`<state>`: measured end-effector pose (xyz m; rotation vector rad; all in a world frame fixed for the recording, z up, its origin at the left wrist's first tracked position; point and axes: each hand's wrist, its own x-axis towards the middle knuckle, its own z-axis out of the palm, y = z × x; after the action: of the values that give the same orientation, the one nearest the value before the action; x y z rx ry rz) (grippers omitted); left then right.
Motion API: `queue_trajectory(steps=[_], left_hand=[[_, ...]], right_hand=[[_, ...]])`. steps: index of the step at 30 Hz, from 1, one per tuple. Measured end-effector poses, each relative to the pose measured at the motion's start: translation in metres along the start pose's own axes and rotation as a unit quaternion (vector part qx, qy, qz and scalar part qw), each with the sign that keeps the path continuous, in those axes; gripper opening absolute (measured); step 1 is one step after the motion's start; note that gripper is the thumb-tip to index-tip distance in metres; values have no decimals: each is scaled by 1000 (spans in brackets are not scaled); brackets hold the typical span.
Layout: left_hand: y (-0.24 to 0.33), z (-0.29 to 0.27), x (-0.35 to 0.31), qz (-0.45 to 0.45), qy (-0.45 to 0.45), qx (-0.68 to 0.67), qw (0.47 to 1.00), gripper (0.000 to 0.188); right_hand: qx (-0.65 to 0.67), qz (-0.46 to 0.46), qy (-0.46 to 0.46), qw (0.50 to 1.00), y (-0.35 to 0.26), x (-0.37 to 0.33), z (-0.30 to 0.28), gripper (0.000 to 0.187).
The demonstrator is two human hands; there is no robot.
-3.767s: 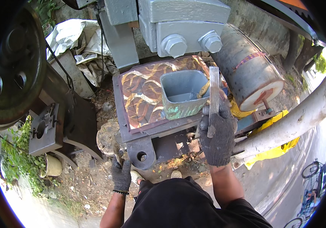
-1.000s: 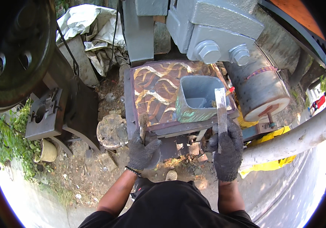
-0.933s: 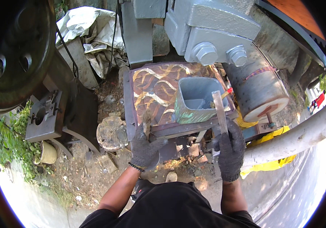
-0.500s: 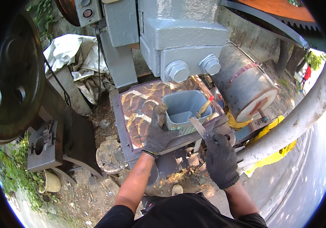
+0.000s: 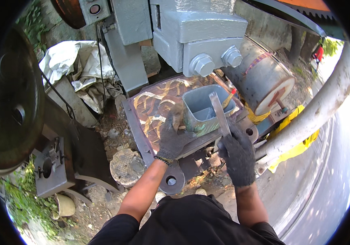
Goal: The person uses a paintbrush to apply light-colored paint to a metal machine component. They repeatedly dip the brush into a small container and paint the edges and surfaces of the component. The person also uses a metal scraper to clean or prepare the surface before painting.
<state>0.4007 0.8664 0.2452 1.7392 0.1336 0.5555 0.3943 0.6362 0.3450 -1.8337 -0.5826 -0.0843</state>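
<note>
A dark-gloved right hand (image 5: 237,157), mine, is closed around a flat metal blade (image 5: 220,112). The blade points up and away, its far part in front of the grey tub (image 5: 202,125). Its lower end is hidden in my fist. Inside the tub leans a wooden handle (image 5: 228,100) with a red tip. My left hand (image 5: 173,141), also gloved, lies at the tub's near left corner with thumb and fingers apart. Its fingers are blurred, and a small tan patch shows by the fingertips. Beneath the tub is a metal table (image 5: 152,98) with a brown-and-cream patterned top.
A large grey machine housing (image 5: 211,38) with big bolts overhangs the table's far side. To the right lie a metal drum (image 5: 260,77) and a pale trunk (image 5: 309,118). A dark wheel (image 5: 15,98) stands left. A round stool-like top (image 5: 127,166) sits near the table's left corner.
My right hand has turned the blade more upright, its tip rising past the tub's near rim. My left hand stays beside the tub. The whole view has shifted slightly.
</note>
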Motion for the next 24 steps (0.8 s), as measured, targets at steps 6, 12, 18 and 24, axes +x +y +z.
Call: queue_trajectory(steps=[6,12,18,24], left_hand=[[-13,-75,-49,-6,4,-16,1000,83],[-11,-134,-102,-63,20,-3,998,82],[-8,-176,-123,-62,41,62,995,62],[-15,-189,-129,-58,19,110,992,64]], right_hand=[[252,53,106,960,-8,23,78,35],[279,36,134,950,-16,34,106,31],[365,61,162,915,-34,38,124,37],[281,8,149,948,-40,32,134,37]])
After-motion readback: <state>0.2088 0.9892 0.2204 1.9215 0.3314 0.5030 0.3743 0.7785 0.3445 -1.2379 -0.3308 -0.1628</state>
